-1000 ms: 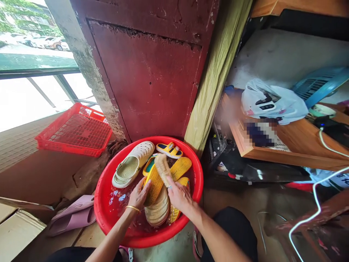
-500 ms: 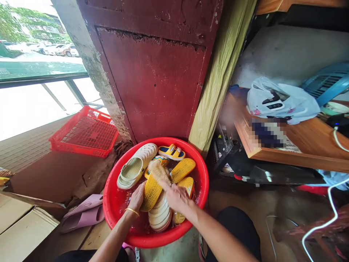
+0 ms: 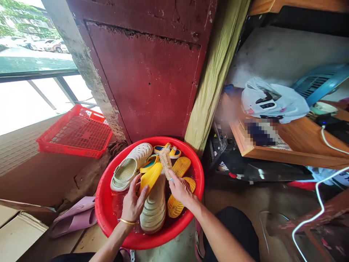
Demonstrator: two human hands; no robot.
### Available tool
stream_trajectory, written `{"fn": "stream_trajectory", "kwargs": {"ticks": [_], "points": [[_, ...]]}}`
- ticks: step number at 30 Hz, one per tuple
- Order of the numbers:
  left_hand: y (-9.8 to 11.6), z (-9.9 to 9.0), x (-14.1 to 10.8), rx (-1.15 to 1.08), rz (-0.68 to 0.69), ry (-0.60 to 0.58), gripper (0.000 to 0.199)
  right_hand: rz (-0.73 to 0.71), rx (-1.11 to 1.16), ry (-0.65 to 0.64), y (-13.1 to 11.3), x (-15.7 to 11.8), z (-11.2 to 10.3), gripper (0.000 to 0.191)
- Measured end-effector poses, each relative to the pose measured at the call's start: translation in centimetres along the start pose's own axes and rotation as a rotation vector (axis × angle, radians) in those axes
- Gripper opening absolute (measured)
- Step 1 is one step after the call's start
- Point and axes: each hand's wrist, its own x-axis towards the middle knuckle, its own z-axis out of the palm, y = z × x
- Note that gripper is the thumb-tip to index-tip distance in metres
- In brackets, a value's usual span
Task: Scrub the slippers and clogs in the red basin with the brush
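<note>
Head cam, the only view: left hand (image 3: 132, 203) has its grip closed round a yellow slipper (image 3: 150, 179), thumb on the near side, fingers over by the left edge. It's tilted up above the middle of a red tub (image 3: 201, 174). Gold bangle (image 3: 127, 221) on that wrist, btw.

Right hand (image 3: 180, 190) has its grip wrapped on a brush (image 3: 165, 160), head pointing away from the person. The brush is just beside the slipper, and I can't tell if they touch. Its far end overlaps a blue and yellow sandal (image 3: 176, 153) at the back of the tub.

Also in the tub, with some water (image 3: 117, 205): a pale clog (image 3: 128, 171) right way up on the left, a ridged pale sole (image 3: 153, 214) facing up between the hands at the near side, a yellow sole (image 3: 182, 166) right of the brush, plus another yellow slipper (image 3: 175, 207) partly behind the right hand.

Around it: pink slippers (image 3: 77, 218) and a red crate (image 3: 79, 136) on the left, dark red door (image 3: 147, 80) right behind, and a wooden bench (image 3: 313, 142) on the right with a white bag (image 3: 272, 102) on it.
</note>
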Motion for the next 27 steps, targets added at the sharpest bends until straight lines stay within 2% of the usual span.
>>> {"fn": "stream_trajectory", "kwargs": {"ticks": [3, 8, 11, 13, 15, 17, 18, 21, 23, 25, 27], "points": [[-0.6, 0.9, -0.6, -0.028, 0.008, -0.092, 0.09, -0.036, -0.048, 0.007, -1.2, -1.9, 0.0, 0.062], [-2.9, 2.1, 0.2, -0.325, -0.079, -0.235, 0.106, -0.202, -0.15, -0.077, -3.8, -5.6, 0.4, 0.067], [-3.6, 1.8, 0.4, -0.37, -0.109, -0.297, 0.106, -0.251, -0.16, -0.113, -4.0, -5.4, 0.4, 0.069], [-3.6, 1.5, 0.2, -0.292, -0.105, -0.342, 0.103, -0.189, -0.179, -0.102, -3.3, -4.0, 0.0, 0.069], [-3.4, 1.2, -0.2, -0.09, -0.034, -0.332, 0.095, -0.059, -0.202, -0.069, -2.3, -2.3, -0.6, 0.068], [-3.3, 1.1, -0.5, 0.164, 0.108, -0.282, 0.085, 0.042, -0.2, -0.044, -1.9, -1.5, -0.9, 0.066], [-3.4, 1.1, -0.6, 0.275, 0.198, -0.257, 0.082, 0.046, -0.192, -0.048, -1.9, -1.5, -0.7, 0.066], [-3.9, 1.4, -0.7, 0.472, 0.48, -0.162, 0.083, -0.106, -0.164, -0.098, -2.8, -2.8, 0.3, 0.069], [-4.4, 1.6, -0.8, 0.529, 0.603, -0.105, 0.088, -0.169, -0.163, -0.128, -2.9, -3.6, 0.7, 0.072], [-5.0, 1.8, -1.1, 0.548, 0.637, -0.102, 0.09, -0.107, -0.176, -0.148, -2.2, -3.6, 0.3, 0.071], [-5.4, 1.9, -1.5, 0.528, 0.593, -0.124, 0.09, -0.022, -0.187, -0.159, -1.2, -3.1, -0.4, 0.067]]}}
